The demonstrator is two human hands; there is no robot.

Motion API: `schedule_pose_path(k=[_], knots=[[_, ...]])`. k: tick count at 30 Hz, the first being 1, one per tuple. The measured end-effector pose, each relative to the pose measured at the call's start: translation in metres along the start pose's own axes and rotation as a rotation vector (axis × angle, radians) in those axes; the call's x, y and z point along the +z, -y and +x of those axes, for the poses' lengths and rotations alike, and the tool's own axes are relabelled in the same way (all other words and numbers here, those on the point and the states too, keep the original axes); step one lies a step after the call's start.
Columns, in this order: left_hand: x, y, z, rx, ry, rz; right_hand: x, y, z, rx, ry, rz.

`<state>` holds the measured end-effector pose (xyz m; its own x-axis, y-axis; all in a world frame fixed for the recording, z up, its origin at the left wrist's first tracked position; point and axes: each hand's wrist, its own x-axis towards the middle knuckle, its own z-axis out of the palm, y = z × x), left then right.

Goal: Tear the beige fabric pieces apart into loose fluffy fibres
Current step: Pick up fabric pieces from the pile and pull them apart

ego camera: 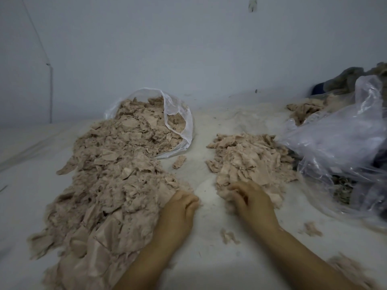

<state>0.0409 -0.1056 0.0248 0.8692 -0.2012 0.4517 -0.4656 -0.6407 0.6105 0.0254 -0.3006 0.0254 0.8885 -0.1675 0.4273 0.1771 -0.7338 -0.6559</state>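
1. Head view, the material: beige fabric pieces lie in two heaps on a white sheet [201,258]. The large left heap [113,185] spills from an open clear plastic bag [184,126] toward the viewer. A smaller right heap [249,162] lies beside a crumpled plastic bag [339,147]. A few small tufts [229,237] lie apart on the sheet.
2. Head view, handling: the pieces look thin, soft and very light, with frayed edges. They would likely tear best when pinched at two close points along an edge and pulled apart. Loose fluff may cling and drift.
3. Head view, left hand [182,208]: the forearm reaches in from below, knuckles up, with the fingers curled at the near edge of the left heap. It seems to pinch fabric there, though the fingertips are hidden.
4. Head view, right hand [251,201]: back upward, with the fingers bent into the near end of the right heap, apparently gathering a piece. Its exact grip cannot be told.
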Motion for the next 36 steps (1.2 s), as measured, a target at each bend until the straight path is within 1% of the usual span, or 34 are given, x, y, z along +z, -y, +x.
schedule_pose_path(k=[2,3,5,6,8,9,10,14,15,16,18,20,22,23,25,27,29,30,32,34,36], knots=[[-0.005,-0.001,0.004,0.176,0.031,0.160,0.010,-0.007,0.002,-0.012,0.202,-0.121],[-0.006,0.000,0.006,0.238,0.062,0.247,0.012,-0.008,0.005,0.007,0.274,-0.201],[-0.008,0.004,0.007,0.275,0.150,0.418,0.013,-0.009,0.014,0.045,0.327,-0.276],[-0.010,0.008,0.005,0.243,0.196,0.452,0.012,-0.007,0.016,0.054,0.327,-0.277],[-0.011,0.017,0.000,0.180,0.245,0.410,0.010,0.000,0.013,0.011,0.272,-0.211],[-0.012,0.020,-0.002,0.166,0.237,0.355,0.011,0.004,0.007,-0.035,0.246,-0.150],[-0.013,0.022,-0.005,0.164,0.219,0.302,0.009,0.010,-0.001,-0.075,0.265,-0.090],[-0.018,0.029,-0.015,0.182,0.228,0.208,-0.004,0.022,-0.051,-0.189,0.540,0.106],[-0.020,0.030,-0.018,0.178,0.215,0.172,-0.011,0.023,-0.059,-0.156,0.581,0.177],[-0.022,0.031,-0.019,0.163,0.174,0.127,-0.016,0.025,-0.064,-0.076,0.600,0.250],[-0.023,0.031,-0.021,0.080,0.049,0.021,-0.016,0.028,-0.059,0.086,0.566,0.308],[-0.022,0.030,-0.019,-0.040,-0.036,-0.138,-0.001,0.031,-0.040,0.099,0.477,0.189],[-0.022,0.028,-0.018,-0.096,-0.076,-0.250,0.022,0.037,-0.020,0.117,0.430,0.075],[-0.022,0.028,-0.019,-0.077,-0.084,-0.253,0.032,0.041,-0.010,0.155,0.415,0.047],[-0.022,0.028,-0.021,0.014,-0.069,-0.185,0.047,0.049,0.004,0.207,0.404,0.005],[-0.019,0.030,-0.021,0.072,0.007,-0.051,0.053,0.053,0.005,0.196,0.438,-0.015],[-0.014,0.034,-0.020,0.089,0.083,0.105,0.051,0.048,-0.002,0.176,0.431,0.074],[-0.011,0.035,-0.020,0.091,0.087,0.162,0.047,0.044,-0.007,0.177,0.400,0.172],[-0.009,0.036,-0.019,0.098,0.047,0.228,0.037,0.035,-0.016,0.245,0.322,0.482],[-0.008,0.037,-0.019,0.094,0.027,0.295,0.029,0.028,-0.019,0.337,0.285,0.822],[-0.011,0.038,-0.017,0.078,0.050,0.379,0.025,0.026,-0.018,0.391,0.258,1.030]])
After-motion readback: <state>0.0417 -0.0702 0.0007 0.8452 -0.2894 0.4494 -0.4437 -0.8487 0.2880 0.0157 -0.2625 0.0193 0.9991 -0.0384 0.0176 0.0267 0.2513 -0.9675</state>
